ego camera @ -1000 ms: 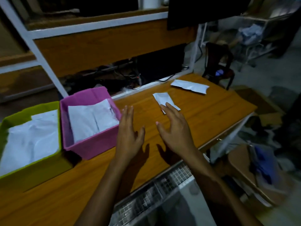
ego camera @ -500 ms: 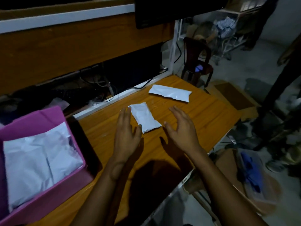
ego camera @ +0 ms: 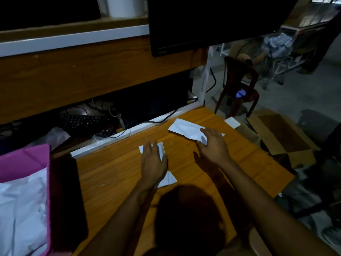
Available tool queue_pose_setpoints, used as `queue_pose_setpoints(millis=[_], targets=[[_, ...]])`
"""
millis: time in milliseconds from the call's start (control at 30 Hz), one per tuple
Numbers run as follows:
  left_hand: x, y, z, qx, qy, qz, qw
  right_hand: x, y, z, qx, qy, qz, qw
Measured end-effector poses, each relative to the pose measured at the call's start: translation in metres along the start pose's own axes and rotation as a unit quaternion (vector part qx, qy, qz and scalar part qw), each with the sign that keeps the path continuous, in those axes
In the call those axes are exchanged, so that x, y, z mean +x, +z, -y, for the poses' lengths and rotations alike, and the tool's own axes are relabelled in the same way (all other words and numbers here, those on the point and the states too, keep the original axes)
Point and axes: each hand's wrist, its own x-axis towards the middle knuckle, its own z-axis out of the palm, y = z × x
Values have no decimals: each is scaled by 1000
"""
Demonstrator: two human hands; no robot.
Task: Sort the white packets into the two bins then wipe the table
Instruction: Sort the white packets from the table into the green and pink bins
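Note:
Two white packets lie on the wooden table (ego camera: 118, 174). My left hand (ego camera: 154, 161) rests flat on the small packet (ego camera: 168, 179), covering most of it, fingers spread. The long packet (ego camera: 184, 129) lies farther back, and my right hand (ego camera: 212, 145) is on its right end, thumb and fingers curled over the edge. At the left edge stands the pink bin (ego camera: 27, 159) with white packets (ego camera: 22, 209) inside. The green bin is out of view.
A raised wooden shelf (ego camera: 92, 71) with a dark monitor (ego camera: 212, 24) stands behind the table, cables and a keyboard (ego camera: 83, 122) in the gap below. A dark chair (ego camera: 238, 85) and flattened cardboard (ego camera: 282, 135) sit on the floor to the right.
Both hands moved forward: the left came down onto the small packet, the right reached the long packet's end. The view shifted right, so the green bin left the frame.

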Motion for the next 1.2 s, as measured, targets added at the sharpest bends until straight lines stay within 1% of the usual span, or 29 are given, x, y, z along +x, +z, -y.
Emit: queue_pose_setpoints(millis=[67, 133, 200, 233, 300, 367, 500, 533, 633, 667, 767, 933, 1067, 1200], targets=[[10, 16, 1, 35, -45, 17, 998, 29, 9, -17, -50, -25, 38, 998], [18, 29, 3, 80, -72, 29, 994, 51, 17, -33, -66, -34, 94, 993], [24, 36, 3, 117, -82, 32, 989, 65, 26, -45, -94, -21, 169, 981], [26, 39, 4, 127, -84, 30, 988, 70, 30, -47, -129, -14, 200, 971], [28, 42, 5, 141, -86, 30, 986, 76, 40, -49, -203, -12, 221, 954], [28, 44, 6, 149, -86, 23, 985, 82, 45, -44, -225, -24, 204, 952], [30, 49, 11, 143, -86, -6, 986, 95, 50, -33, -220, -65, 155, 961], [31, 49, 12, 137, -83, -13, 987, 97, 53, -32, -214, -69, 155, 962], [31, 51, 17, 124, -75, -36, 989, 93, 72, -35, -162, -64, 199, 964], [31, 53, 20, 124, -81, -35, 988, 87, 82, -38, -159, -72, 200, 964], [34, 57, 27, 151, -88, -18, 984, 65, 100, -37, -183, -106, 138, 968], [31, 49, 20, 107, -67, -47, 991, 44, 101, -21, -183, -73, 130, 972], [29, 54, 35, 88, -62, -22, 994, 22, 103, -14, -189, -49, 120, 973], [22, 43, 33, 58, -32, -9, 998, -3, 98, 0, -179, -39, 126, 975]])
